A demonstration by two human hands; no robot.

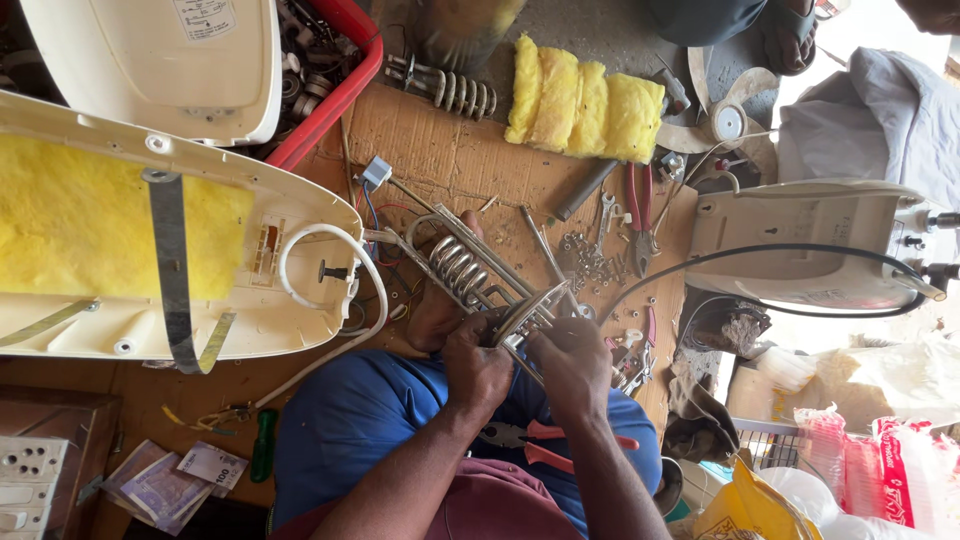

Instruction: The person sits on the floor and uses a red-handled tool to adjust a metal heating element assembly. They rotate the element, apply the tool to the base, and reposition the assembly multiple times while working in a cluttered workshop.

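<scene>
- We hold a metal heating element in both hands above our lap, over the edge of a sheet of brown cardboard that serves as the work surface.
- The element is bare, silvery tubing: one end is wound into a tight coil of several loops, and from it long straight and curved rods run down to a flat mounting end between our hands.
- Our left hand has its fingers closed around the lower end of the element, gripping it from the left.
- Our right hand grips the same end from the right, fingers curled shut on the metal; what the fingertips pinch there we cannot tell.
- Red-handled pliers lie on our blue-clad lap just below the hands.
- A second pair of red-handled pliers rests on the cardboard beside a scatter of small screws and nuts.
- To the left lies an opened cream plastic casing lined with yellow insulation, with a white cable looping out of it.
- A folded wad of yellow insulation sits at the top of the cardboard, next to another coiled element.
</scene>
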